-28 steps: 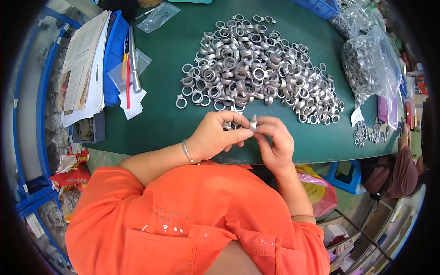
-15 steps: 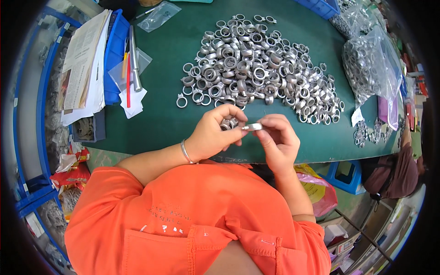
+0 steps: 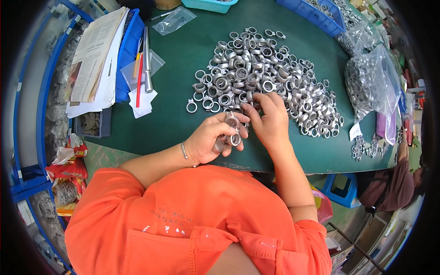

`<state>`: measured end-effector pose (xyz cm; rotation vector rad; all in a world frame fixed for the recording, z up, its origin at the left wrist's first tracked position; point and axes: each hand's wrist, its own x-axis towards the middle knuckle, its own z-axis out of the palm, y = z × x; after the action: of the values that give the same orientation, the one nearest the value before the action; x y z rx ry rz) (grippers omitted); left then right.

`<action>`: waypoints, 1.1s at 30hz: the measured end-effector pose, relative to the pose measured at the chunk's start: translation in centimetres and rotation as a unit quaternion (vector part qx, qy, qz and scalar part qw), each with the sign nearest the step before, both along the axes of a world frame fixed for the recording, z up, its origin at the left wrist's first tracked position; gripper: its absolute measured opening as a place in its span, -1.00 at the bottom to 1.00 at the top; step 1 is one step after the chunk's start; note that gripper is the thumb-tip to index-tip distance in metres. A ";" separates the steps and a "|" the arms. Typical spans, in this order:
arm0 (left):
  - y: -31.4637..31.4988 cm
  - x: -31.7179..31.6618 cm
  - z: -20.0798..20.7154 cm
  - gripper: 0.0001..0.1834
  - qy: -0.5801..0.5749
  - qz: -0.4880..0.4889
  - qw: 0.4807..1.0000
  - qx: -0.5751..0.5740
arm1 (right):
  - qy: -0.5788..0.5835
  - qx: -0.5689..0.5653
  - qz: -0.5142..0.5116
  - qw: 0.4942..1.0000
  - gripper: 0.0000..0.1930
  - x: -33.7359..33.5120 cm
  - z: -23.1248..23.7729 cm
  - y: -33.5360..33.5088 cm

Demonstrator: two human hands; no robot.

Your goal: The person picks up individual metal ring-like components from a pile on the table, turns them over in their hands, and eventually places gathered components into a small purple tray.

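Right hand (image 3: 270, 120) moved onto metal ring pile (image 3: 266, 78), fingers spread; left hand (image 3: 213, 137) clutches rings (image 3: 231, 133).

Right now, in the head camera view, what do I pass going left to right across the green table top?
Stack of papers → blue bin → metal rod → left hand holding metal rings → right hand → clear bag of rings.
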<state>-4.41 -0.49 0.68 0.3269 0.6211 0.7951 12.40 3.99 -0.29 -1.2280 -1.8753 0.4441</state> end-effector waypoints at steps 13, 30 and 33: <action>0.5 1.2 0.8 -0.85 0.166 0.017 0.981 0.103 | 0.103 -0.008 0.145 0.984 -0.82 2.5 0.6 -3.5; 0.2 1.2 0.6 -0.89 0.269 0.016 0.942 0.201 | 0.364 -0.096 0.095 0.922 -0.84 1.5 0.4 -5.3; 0.2 1.2 0.9 -0.88 0.236 -0.004 0.960 0.154 | 0.294 -0.052 0.083 0.951 -0.86 1.8 -0.1 -5.3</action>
<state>-3.20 -0.28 1.61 0.8199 0.9414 0.8124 14.16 -1.26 -0.39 -0.8732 -1.4506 0.9025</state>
